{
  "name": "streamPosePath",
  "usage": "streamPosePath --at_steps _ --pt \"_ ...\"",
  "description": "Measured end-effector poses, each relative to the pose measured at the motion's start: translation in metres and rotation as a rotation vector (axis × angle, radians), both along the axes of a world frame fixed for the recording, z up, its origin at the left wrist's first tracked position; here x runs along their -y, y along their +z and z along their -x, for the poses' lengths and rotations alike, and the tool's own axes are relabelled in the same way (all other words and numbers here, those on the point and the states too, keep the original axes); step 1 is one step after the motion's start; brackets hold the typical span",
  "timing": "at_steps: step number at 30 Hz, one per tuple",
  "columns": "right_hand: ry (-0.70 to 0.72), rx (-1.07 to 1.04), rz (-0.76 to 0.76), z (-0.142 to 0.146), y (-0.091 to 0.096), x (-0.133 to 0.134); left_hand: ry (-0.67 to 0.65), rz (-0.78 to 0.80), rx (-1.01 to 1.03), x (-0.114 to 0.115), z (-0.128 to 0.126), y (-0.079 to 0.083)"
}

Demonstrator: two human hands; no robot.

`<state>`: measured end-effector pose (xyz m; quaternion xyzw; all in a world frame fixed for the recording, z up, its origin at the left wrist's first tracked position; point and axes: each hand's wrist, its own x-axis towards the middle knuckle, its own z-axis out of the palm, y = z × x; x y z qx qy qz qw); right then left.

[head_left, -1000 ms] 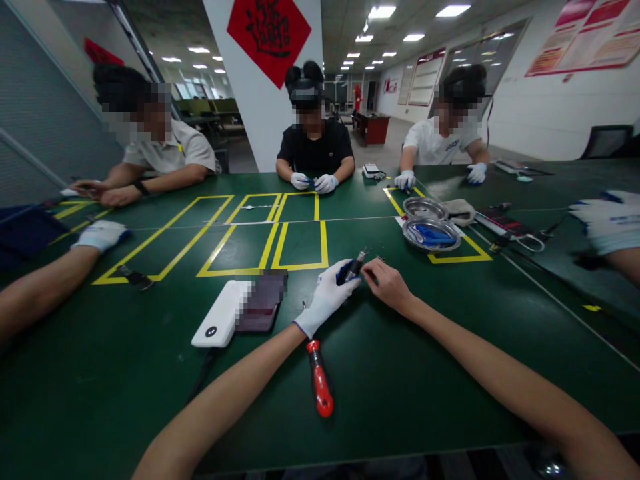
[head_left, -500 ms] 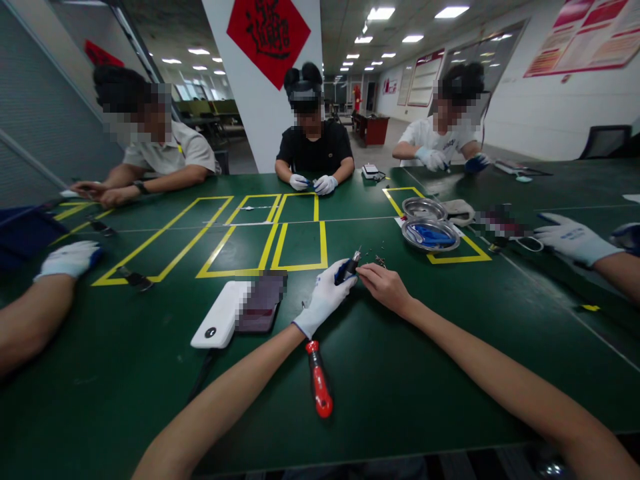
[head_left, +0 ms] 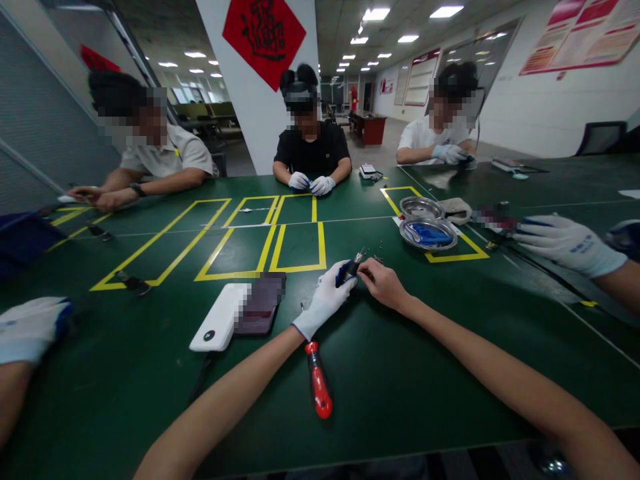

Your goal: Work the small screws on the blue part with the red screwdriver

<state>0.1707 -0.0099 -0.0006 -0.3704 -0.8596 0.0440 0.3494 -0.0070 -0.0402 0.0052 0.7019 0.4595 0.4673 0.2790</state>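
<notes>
My left hand, in a white glove with blue on the fingers, is closed around a small dark cylindrical part with a thin metal tip pointing up and away. My right hand is bare. Its thumb and fingertips are pinched together right beside that part; whatever they hold, if anything, is too small to make out. Just beyond the right fingers lie several tiny metal pieces. Below my left wrist rests a screwdriver with a red and black handle, its shaft hidden under the wrist.
Left of my hands lie a white power bank and a dark phone. Metal bowls with blue contents stand to the right. Gloved hands of co-workers rest at the left and right. Yellow tape marks the green table.
My hands stay close together around the dark part with hardly any shift. The co-worker's glove at the left has moved nearer; the one at the right has reached further left.
</notes>
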Motion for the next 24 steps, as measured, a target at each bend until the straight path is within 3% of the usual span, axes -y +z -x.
streamPosePath --at_steps 8,24 --pt "-0.028 0.147 -0.21 -0.001 -0.002 0.005 0.026 0.007 -0.01 -0.002 0.0 -0.001" --pt "0.132 0.051 -0.102 0.002 -0.006 0.009 -0.007 0.053 0.237 -0.015 0.001 -0.015"
